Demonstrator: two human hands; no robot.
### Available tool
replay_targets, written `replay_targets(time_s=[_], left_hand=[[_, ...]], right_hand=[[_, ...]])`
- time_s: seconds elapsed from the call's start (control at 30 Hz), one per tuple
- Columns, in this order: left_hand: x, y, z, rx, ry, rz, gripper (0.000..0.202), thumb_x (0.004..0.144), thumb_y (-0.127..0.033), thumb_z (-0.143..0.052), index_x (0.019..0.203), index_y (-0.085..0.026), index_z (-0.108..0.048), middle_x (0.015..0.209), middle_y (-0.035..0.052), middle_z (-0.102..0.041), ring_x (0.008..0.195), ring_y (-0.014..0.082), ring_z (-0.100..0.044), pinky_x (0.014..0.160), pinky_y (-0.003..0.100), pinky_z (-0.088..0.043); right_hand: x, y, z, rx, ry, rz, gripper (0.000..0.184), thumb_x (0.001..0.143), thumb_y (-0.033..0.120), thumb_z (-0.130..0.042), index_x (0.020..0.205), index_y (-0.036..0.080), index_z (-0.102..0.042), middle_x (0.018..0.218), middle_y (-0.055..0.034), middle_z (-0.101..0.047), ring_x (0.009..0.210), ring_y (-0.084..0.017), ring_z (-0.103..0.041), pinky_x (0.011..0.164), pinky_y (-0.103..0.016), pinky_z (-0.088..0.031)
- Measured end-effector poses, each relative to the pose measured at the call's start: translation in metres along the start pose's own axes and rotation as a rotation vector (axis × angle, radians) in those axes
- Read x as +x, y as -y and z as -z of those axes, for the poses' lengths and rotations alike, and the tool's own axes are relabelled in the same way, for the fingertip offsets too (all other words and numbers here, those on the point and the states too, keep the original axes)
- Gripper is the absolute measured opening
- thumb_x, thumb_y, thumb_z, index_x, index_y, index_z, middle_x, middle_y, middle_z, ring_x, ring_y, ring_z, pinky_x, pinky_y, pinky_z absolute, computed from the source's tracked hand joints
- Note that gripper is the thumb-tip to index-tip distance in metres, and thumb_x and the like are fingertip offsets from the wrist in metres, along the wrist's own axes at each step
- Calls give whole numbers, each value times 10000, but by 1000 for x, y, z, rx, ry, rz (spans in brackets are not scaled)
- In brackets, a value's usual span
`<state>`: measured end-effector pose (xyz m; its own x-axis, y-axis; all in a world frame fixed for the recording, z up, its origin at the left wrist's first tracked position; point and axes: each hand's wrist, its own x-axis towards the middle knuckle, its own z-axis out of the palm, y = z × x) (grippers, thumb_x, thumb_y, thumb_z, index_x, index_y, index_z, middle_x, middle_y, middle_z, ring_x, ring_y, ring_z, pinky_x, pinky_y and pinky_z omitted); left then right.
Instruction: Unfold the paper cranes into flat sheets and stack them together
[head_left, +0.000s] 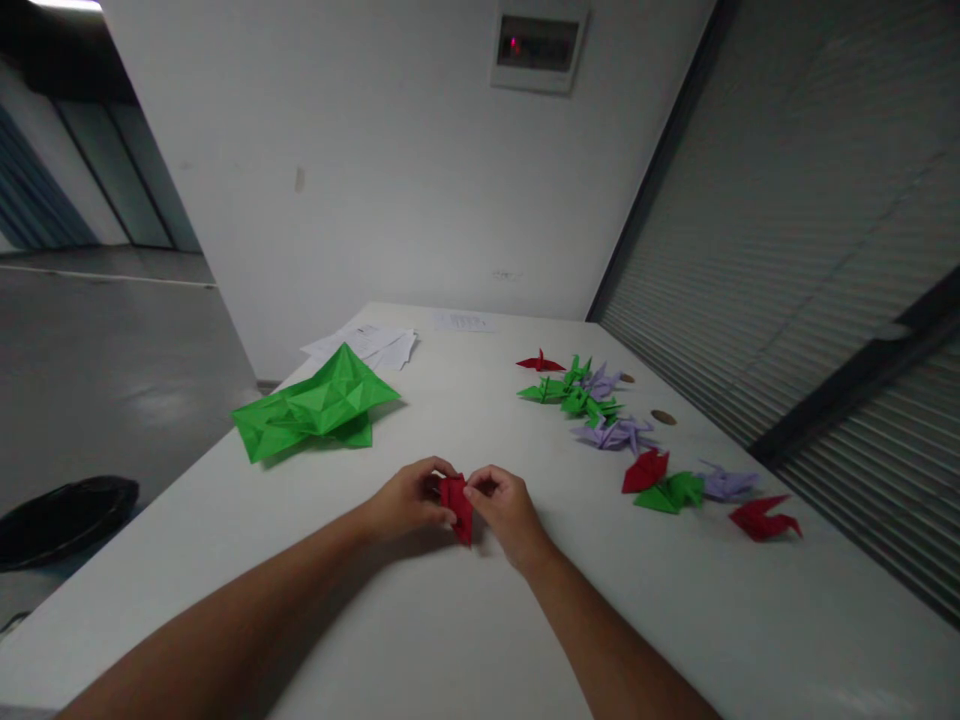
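A small piece of folded red origami paper is held between my two hands, low over the middle of the white table. Its lower end narrows to a point towards me. My left hand pinches it from the left, thumb in front and fingers curled behind. From the right, my right hand pinches its upper right edge between thumb and forefinger. Part of the paper's far side is hidden by my fingers.
Creased green paper sheets lie at the left of the white table. Several red, green and purple paper cranes spread along the right. Printed papers lie at the far left, and a black bin stands beside the table.
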<state>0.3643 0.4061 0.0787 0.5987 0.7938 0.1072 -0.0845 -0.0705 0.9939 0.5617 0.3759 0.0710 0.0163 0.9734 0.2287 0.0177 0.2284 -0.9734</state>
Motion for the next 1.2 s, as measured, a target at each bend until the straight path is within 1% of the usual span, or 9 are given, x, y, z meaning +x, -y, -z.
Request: replay_targets(time_s=[0.07, 0.13, 0.33, 0.5, 0.63, 0.77, 0.9, 1.03, 1.2], left_hand=[[-1, 0, 0, 187, -7, -72, 654, 584, -234, -935, 1162, -171, -638, 984, 74, -721, 834, 199, -679, 753, 322, -550], [-1, -2, 0, 358, -28, -134, 656, 600, -208, -911, 1203, -174, -654, 1065, 94, -719, 887, 209, -677, 772, 313, -552], [-1, -13, 1, 578, -72, -179, 360, 798, -114, -659, 1149, -177, -704, 986, 80, -748, 827, 188, -692, 715, 279, -543], [-2, -18, 4, 711, -106, -319, 170, 889, -212, -653, 997, -215, -783, 967, 100, -751, 840, 204, -683, 738, 287, -514], [-1, -17, 4, 697, -180, -360, 164, 916, -239, -634, 913, -219, -797, 921, 105, -740, 800, 200, -668, 725, 288, -492], [1, -13, 4, 640, -316, -285, 131, 891, -258, -652, 874, -200, -769, 776, 62, -717, 701, 182, -626, 666, 274, -453], [3, -9, 2, 478, -418, -160, 190, 872, -342, -657, 786, -179, -705, 690, 19, -675, 635, 163, -582, 601, 257, -420], [5, -8, -1, 315, -476, -103, 196, 831, -354, -683, 760, -172, -672, 697, 8, -667, 648, 164, -586, 605, 260, -437], [7, -6, -3, 215, -540, -72, 167, 815, -333, -693, 794, -171, -661, 708, 12, -675, 647, 166, -604, 598, 261, -449]], right_hand=[[0, 0, 1, 8, -17, -5, 112, 744, 285, -761, 744, 206, -682, 726, -15, -688, 705, -192, -629, 691, -305, -515], [0, -1, 1, 13, -27, -14, 107, 744, 284, -757, 748, 207, -683, 726, -16, -689, 704, -193, -629, 689, -306, -514], [1, -4, -1, 26, -32, -14, 106, 735, 261, -766, 741, 209, -675, 728, -11, -683, 702, -186, -622, 685, -297, -499], [1, -3, 0, 27, 15, -18, 180, 764, 345, -782, 745, 202, -675, 722, -4, -662, 693, -178, -600, 675, -285, -480], [-1, 0, 0, 94, 64, -33, 251, 842, 437, -735, 800, 198, -671, 765, -4, -663, 727, -171, -607, 689, -273, -478], [-4, 0, -2, 255, 156, -116, 303, 806, 435, -797, 936, 215, -633, 850, -10, -713, 786, -175, -670, 745, -282, -508], [-7, 0, -4, 314, 235, -195, 479, 666, 346, -916, 984, 236, -575, 921, -6, -717, 807, -168, -692, 742, -284, -535], [-11, 5, -6, 332, 326, -191, 596, 598, 218, -943, 1046, 254, -552, 1080, -15, -676, 905, -165, -688, 799, -303, -558], [-16, 1, -12, 287, 387, -159, 868, 581, 129, -918, 1297, 322, -467, 1214, -30, -596, 951, -187, -690, 786, -325, -579]])
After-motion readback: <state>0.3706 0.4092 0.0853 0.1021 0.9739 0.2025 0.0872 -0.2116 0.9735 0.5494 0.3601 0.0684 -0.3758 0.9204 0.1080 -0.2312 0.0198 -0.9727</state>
